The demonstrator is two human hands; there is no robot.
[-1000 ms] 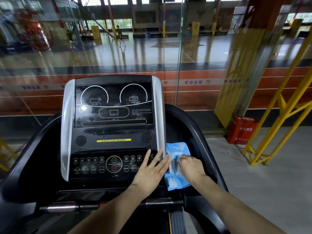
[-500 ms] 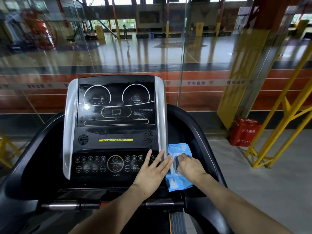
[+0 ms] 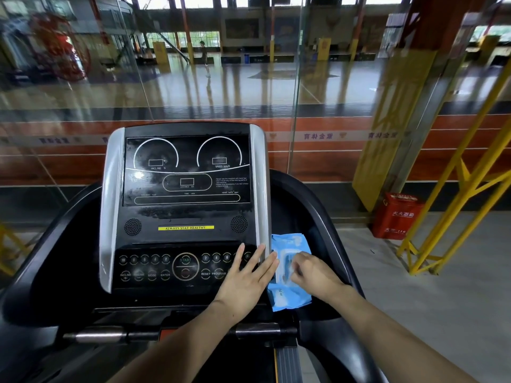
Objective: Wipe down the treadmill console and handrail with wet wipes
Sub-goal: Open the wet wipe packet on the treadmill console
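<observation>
Beside one treadmill console [image 3: 184, 205], one blue wet-wipe pack [image 3: 287, 294] lying at its right edge, left hand [image 3: 246, 283] resting flat, fingers spread, holding nothing, right hand [image 3: 313, 273] pinching at pack's flap, grip unclear

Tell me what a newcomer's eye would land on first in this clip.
The black treadmill console with its yellow slogan strip fills the centre. At its lower right, a blue wet wipes pack lies in the side tray, with the right hand picking at its opening and the left hand spread flat on the keypad beside it. A red box stands on the floor at right.
</observation>
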